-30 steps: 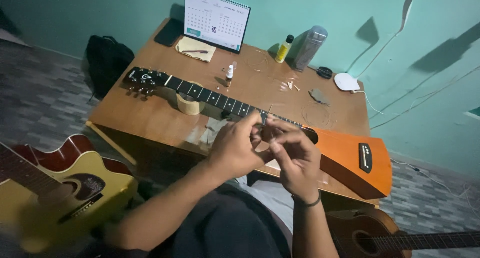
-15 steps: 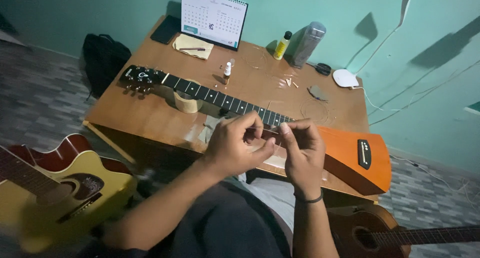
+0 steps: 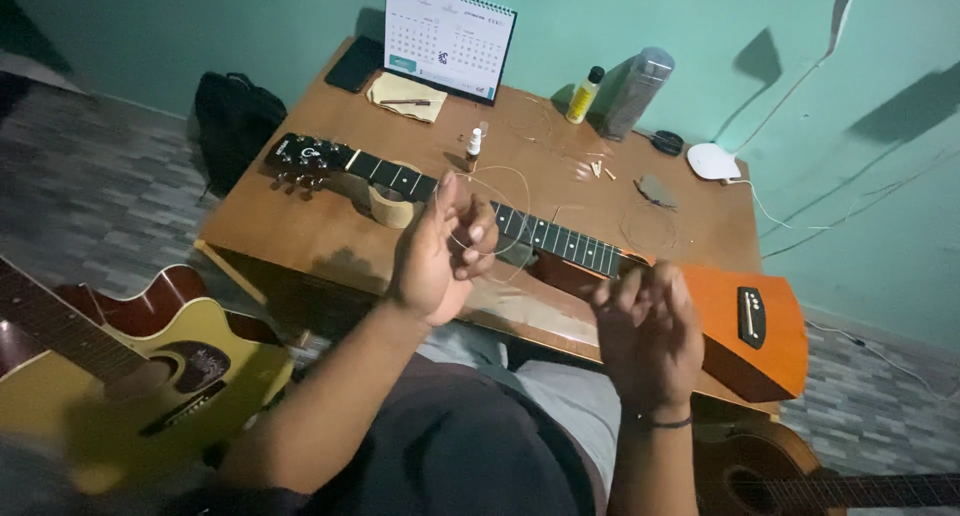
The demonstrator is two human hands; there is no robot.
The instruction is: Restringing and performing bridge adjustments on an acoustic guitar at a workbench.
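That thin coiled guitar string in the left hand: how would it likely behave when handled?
The string looks hair-thin and loops freely from the left hand, so probably springy, light and floppy. Its coil likely wants to unwind. It seems easy to drop.

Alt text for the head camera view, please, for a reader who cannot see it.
Over a wooden desk, the left hand holds a coiled guitar string above the neck of an orange guitar lying across it; the blurred right hand hovers beside it. A desk calendar stands behind.

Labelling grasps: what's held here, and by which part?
Left hand pinches a coiled guitar string at the loop's near side, between its fingers. Right hand is blurred; cannot tell.
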